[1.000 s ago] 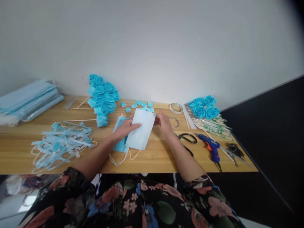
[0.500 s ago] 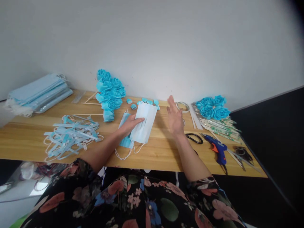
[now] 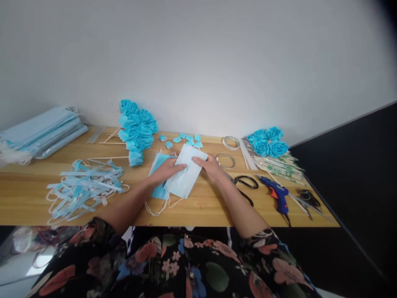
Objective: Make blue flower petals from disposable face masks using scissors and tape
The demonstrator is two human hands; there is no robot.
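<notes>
A pale face mask (image 3: 185, 176) is held tilted over the wooden table between both hands. My left hand (image 3: 167, 170) grips its left edge, thumb on the front. On the upper right edge, my right hand (image 3: 211, 166) pinches the same mask with its thumb over the front. Another face mask (image 3: 158, 188), bluer, shows partly behind it under my left hand. White ear loops hang below the two masks. Small cut blue pieces (image 3: 182, 136) lie just beyond. To the right of my right wrist are black-handled scissors (image 3: 248, 182), their blades partly hidden by the arm.
Blue paper-like roses (image 3: 138, 128) on sticks and a tangle of cut strips (image 3: 88, 186) lie left, before a mask stack (image 3: 43, 132). Rightward are tape (image 3: 231, 143), a wire ring (image 3: 226, 160), a blue glue gun (image 3: 277, 192) and more roses (image 3: 268, 140) on wrapped sticks (image 3: 279, 165).
My right hand has come down and left from open in the air to grip the mask. The mask has tilted slightly. The whole view has shifted a little.
</notes>
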